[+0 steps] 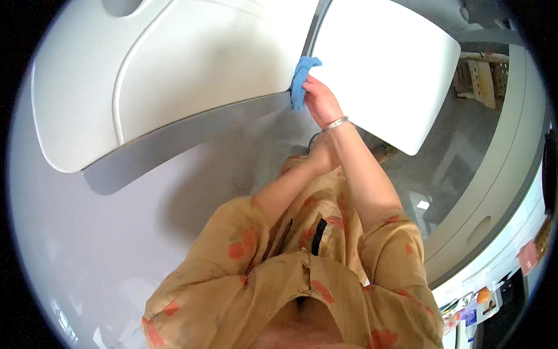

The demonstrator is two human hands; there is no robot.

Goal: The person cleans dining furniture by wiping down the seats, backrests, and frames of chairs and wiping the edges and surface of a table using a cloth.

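Observation:
My right hand (321, 102), with a silver bangle at its wrist, has its fingers closed on a blue cloth (300, 84). The cloth lies against the grey edge where a large white molded panel (215, 64) meets a smooth white panel (386, 70). My left hand (324, 154) is lower, beneath the right forearm. The right wrist covers part of it, and its fingers are hidden. A grey band (192, 125) runs along the near edge of the molded panel.
A pale glossy floor (139, 232) spreads below the panels at left. To the right runs a beige ledge (485, 192). Beyond it, at lower right, are small items, including an orange round thing (483, 295). A perforated light-brown object (483, 84) stands at upper right.

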